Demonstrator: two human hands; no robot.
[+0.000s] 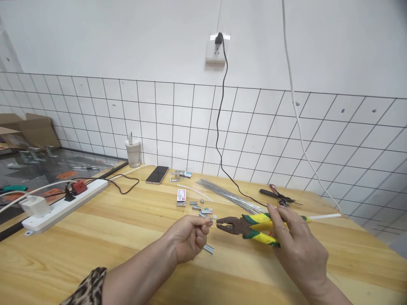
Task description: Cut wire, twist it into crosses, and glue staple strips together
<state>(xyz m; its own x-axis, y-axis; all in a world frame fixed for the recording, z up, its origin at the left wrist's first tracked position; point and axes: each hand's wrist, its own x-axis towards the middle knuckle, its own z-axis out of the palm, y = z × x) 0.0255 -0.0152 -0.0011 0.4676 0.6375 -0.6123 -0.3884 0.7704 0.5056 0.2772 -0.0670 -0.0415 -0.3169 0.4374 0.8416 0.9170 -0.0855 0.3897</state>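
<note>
My right hand [297,241] is wrapped round the yellow and green handles of a pair of combination pliers [235,225]. Their rusty brown jaws point left and stand slightly apart. Facing the jaw tips, my left hand [190,238] pinches a thin piece of wire [214,222] between thumb and forefinger. The wire's end reaches toward the jaws; whether it touches them I cannot tell. Just behind the left hand lie several staple strips [206,212] and small coloured bits. Another staple strip [208,249] lies beside that hand, partly hidden by it.
A bundle of thin metal wires [227,195] lies behind the pliers, near a small white box [181,198] and a phone [157,174]. Black-handled cutters [277,195] rest at the back right. A power strip [68,203] is at left, a lidded cup [132,153] by the wall grid.
</note>
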